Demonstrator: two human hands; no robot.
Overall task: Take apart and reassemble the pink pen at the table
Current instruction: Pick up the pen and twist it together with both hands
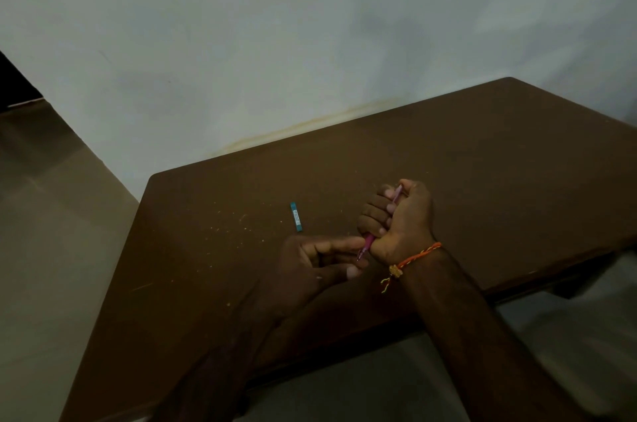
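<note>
While right hand [400,218] fists pink pen [368,242], left fingers [348,244] pinching tip

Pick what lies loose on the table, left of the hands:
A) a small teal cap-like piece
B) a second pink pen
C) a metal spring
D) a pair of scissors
A: a small teal piece lies alone on the brown table, while the pink pen is gripped in the right hand.

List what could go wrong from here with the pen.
The right hand grips the pink pen in a fist while the left hand pinches at its tip, so a freed small part might drop and be hard to spot on the dark, speckled table. The teal cap lying loose may roll if bumped.
</note>
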